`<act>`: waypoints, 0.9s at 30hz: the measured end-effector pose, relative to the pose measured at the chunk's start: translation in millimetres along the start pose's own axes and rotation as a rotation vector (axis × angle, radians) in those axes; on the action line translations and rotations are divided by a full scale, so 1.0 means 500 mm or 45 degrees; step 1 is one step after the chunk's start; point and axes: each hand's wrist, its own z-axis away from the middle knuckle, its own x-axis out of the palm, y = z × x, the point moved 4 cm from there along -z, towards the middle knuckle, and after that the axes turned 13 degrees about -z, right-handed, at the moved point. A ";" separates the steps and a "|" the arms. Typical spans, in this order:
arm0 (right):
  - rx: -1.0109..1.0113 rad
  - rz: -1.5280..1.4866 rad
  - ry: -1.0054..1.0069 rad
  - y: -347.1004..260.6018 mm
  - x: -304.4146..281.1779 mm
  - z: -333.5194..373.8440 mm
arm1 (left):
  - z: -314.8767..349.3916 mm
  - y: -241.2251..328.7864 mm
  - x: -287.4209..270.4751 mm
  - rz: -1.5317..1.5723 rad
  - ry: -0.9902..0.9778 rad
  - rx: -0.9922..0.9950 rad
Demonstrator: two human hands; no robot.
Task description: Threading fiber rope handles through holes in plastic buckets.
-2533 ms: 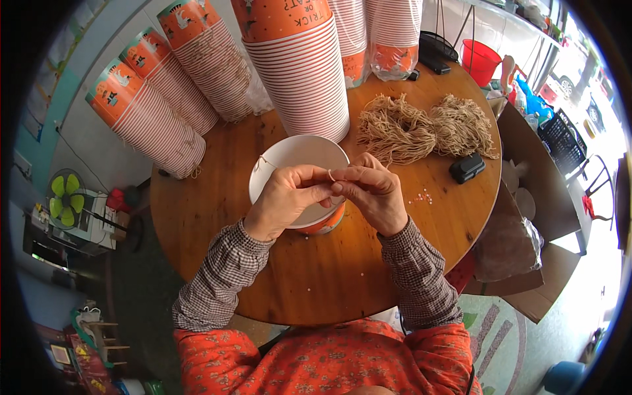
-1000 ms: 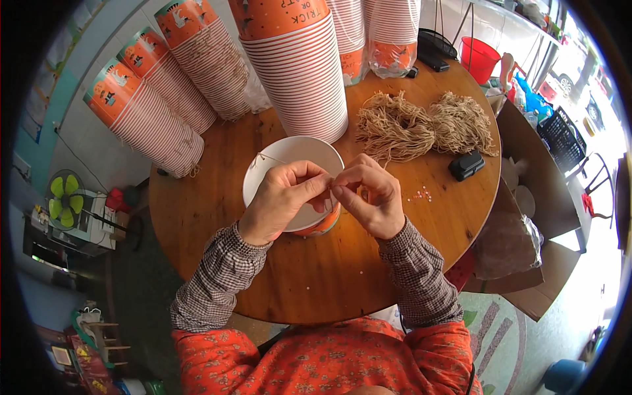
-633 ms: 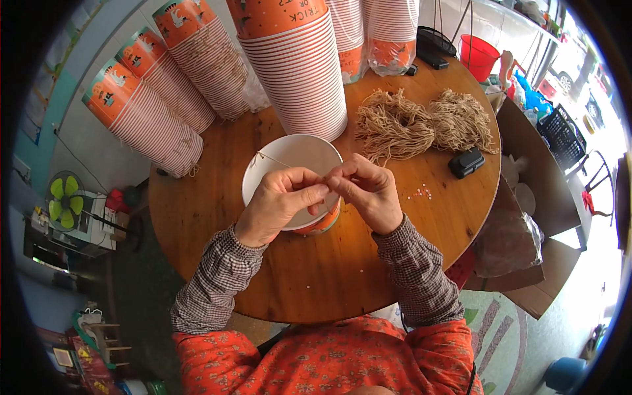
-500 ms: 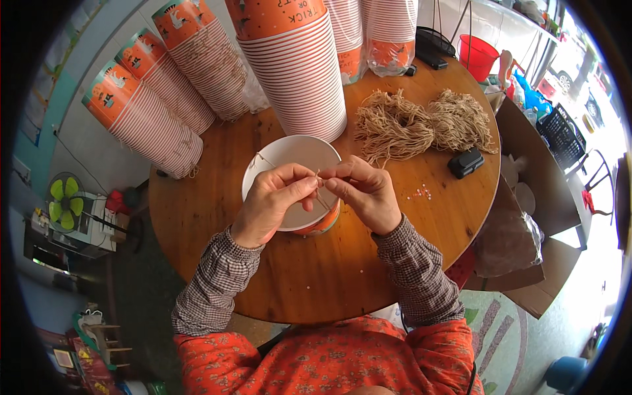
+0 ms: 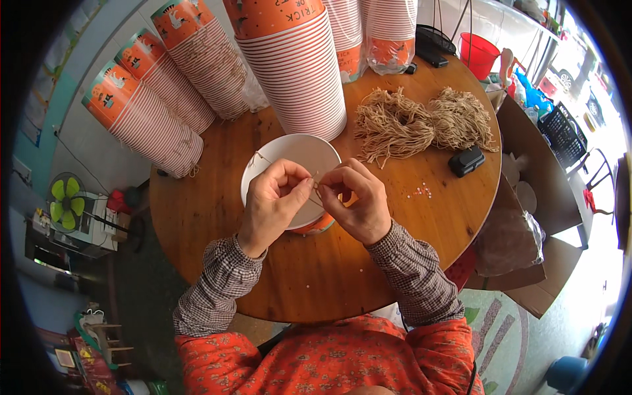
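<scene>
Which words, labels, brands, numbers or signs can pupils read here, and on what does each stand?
Tall stack: dark lettering on its orange top cup, partly readable; wording not copied here.
Bagged cups: small dark lettering on orange, too unclear to read whole.
Front cup: none readable.
Elsewhere: any marks are too small or blurred to read.

I watch through one head-worn fisheye, above and behind the fingers [image 5: 299,193], facing down and forward past them, near, yet wide enough to take in the table [image 5: 329,263] around them.
</scene>
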 end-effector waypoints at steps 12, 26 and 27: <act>0.093 -0.138 -0.024 0.010 -0.005 -0.003 | 0.031 0.057 0.016 -1.172 0.416 0.882; -0.092 -0.115 -0.052 0.001 -0.001 -0.006 | -0.011 -0.038 0.007 0.925 -0.360 -0.363; -0.091 -0.125 -0.037 0.000 -0.002 -0.006 | -0.012 -0.037 0.008 0.926 -0.360 -0.364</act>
